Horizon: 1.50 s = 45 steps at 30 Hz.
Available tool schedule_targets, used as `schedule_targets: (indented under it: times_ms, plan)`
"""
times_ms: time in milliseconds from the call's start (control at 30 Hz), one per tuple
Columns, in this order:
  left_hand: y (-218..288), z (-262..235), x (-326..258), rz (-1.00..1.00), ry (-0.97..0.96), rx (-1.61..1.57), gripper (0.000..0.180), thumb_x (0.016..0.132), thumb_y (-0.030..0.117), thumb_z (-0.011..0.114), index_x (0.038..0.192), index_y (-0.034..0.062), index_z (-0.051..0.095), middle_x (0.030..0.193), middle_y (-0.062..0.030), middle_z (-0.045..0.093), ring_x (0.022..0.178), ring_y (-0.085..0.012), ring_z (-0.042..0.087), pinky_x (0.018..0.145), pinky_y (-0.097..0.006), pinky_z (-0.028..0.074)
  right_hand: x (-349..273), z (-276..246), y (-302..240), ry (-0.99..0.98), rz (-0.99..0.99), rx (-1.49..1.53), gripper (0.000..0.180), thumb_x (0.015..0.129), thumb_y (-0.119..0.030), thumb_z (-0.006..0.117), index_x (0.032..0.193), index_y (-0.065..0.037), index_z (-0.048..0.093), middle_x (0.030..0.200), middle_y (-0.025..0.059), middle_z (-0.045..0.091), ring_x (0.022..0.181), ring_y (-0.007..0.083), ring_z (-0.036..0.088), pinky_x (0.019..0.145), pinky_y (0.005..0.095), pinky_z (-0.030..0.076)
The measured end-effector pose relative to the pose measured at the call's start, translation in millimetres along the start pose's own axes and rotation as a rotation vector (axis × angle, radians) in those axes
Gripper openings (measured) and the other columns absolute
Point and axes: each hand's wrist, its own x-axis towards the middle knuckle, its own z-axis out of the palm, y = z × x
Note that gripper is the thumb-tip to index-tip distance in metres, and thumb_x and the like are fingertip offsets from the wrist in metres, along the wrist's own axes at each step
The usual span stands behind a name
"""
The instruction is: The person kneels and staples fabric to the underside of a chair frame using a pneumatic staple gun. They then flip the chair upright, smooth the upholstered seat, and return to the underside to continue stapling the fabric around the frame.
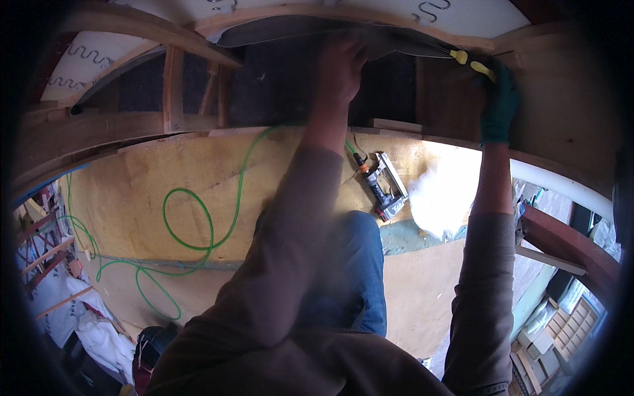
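My left hand (pixel 342 63) is bare and raised, its fingers pressing on the dark grey fabric sheet (pixel 290 30) stretched along a curved wooden frame rail (pixel 277 14). My right hand (pixel 500 99), in a green glove, grips a yellow-handled tool (pixel 474 63) at the fabric's right edge, against the same frame. The tool's tip is hidden under the fabric edge. Both sleeves are brown.
A pneumatic stapler (pixel 383 188) lies on the plywood board (pixel 198 178) below, joined to a coiled green air hose (pixel 198 228). White wadding (pixel 442 198) sits beside it. My blue-trousered knee (pixel 356 264) rests on the board. Wooden frame slats (pixel 173 89) stand upper left; boxes (pixel 548 333) lie lower right.
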Motion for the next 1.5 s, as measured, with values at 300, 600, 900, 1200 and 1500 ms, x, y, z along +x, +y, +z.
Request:
schedule_targets:
  times_ms: [300, 600, 900, 1200, 1500]
  plan:
    - [16, 13, 4, 0.248, 0.005, 0.324, 0.024, 0.097, 0.023, 0.064, 0.119, 0.0135, 0.062, 0.120, -0.0080, 0.066, 0.111, -0.0254, 0.062, 0.095, -0.046, 0.050, 6, 1, -17, -0.077, 0.175, 0.309, 0.030, 0.103, -0.020, 0.062, 0.125, -0.001, 0.069, 0.121, 0.0113, 0.068, 0.107, 0.0213, 0.067, 0.088, 0.0353, 0.059]
    - [23, 25, -6, -0.070, 0.110, -0.395, 0.025, 0.102, 0.031, 0.058, 0.121, 0.0159, 0.065, 0.124, -0.0103, 0.066, 0.116, -0.0314, 0.062, 0.103, -0.055, 0.048, -1, 11, -29, -0.015, 0.032, -0.048, 0.031, 0.104, -0.021, 0.060, 0.126, -0.001, 0.070, 0.122, 0.0116, 0.068, 0.109, 0.0209, 0.066, 0.090, 0.0344, 0.059]
    - [-26, -29, 8, 0.240, -0.028, 0.586, 0.021, 0.095, 0.024, 0.064, 0.113, 0.0145, 0.066, 0.120, -0.0077, 0.067, 0.118, -0.0299, 0.062, 0.103, -0.052, 0.047, -14, 3, -42, -0.118, 0.156, 0.437, 0.032, 0.104, -0.022, 0.062, 0.126, 0.000, 0.069, 0.121, 0.0116, 0.069, 0.109, 0.0217, 0.067, 0.089, 0.0352, 0.060]
    - [-10, 18, 38, 0.043, 0.058, -0.605, 0.048, 0.105, 0.047, 0.050, 0.137, 0.0131, 0.058, 0.127, -0.0049, 0.066, 0.115, -0.0270, 0.065, 0.102, -0.047, 0.052, -4, -5, -36, -0.224, 0.181, 0.503, 0.030, 0.103, -0.021, 0.063, 0.122, 0.000, 0.071, 0.114, 0.0107, 0.071, 0.101, 0.0209, 0.069, 0.080, 0.0341, 0.062]
    - [5, 34, 52, 0.085, 0.108, -0.488, 0.069, 0.104, 0.065, 0.033, 0.146, 0.0132, 0.053, 0.145, -0.0101, 0.058, 0.134, -0.0334, 0.053, 0.115, -0.055, 0.041, -5, 14, -36, -0.105, -0.023, 0.192, 0.027, 0.103, -0.020, 0.063, 0.119, 0.000, 0.071, 0.108, 0.0106, 0.072, 0.098, 0.0199, 0.069, 0.081, 0.0338, 0.060]
